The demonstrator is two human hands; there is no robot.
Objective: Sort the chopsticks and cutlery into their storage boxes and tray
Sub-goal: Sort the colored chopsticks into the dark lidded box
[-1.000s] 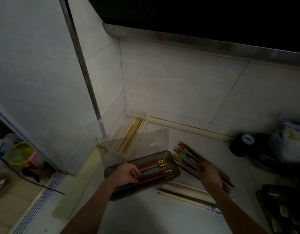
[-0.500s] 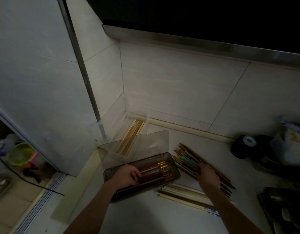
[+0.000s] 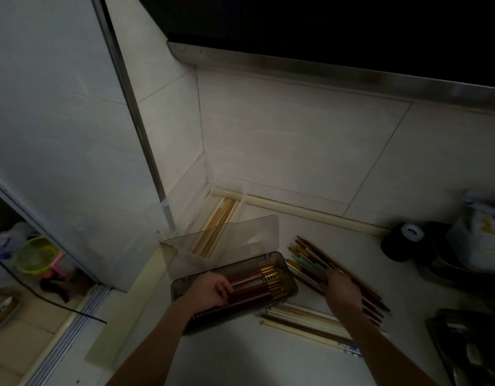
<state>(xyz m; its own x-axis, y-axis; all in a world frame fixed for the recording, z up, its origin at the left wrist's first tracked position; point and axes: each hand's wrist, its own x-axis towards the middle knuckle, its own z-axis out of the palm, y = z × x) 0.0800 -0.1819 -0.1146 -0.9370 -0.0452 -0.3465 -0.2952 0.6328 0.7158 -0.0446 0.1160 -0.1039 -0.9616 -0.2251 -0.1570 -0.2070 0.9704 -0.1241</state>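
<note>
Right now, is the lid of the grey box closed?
No, the lid stands open behind the grey box, where coloured chopsticks lie uncovered.

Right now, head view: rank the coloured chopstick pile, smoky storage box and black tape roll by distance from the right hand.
1. Coloured chopstick pile: directly under the right hand, touching it.
2. Smoky storage box: just to its left, lid up.
3. Black tape roll: farthest, up right by the wall.

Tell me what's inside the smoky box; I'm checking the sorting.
The box holds red, pale and gold-tipped chopsticks. The left hand covers their near ends; layers below are hidden.
</note>
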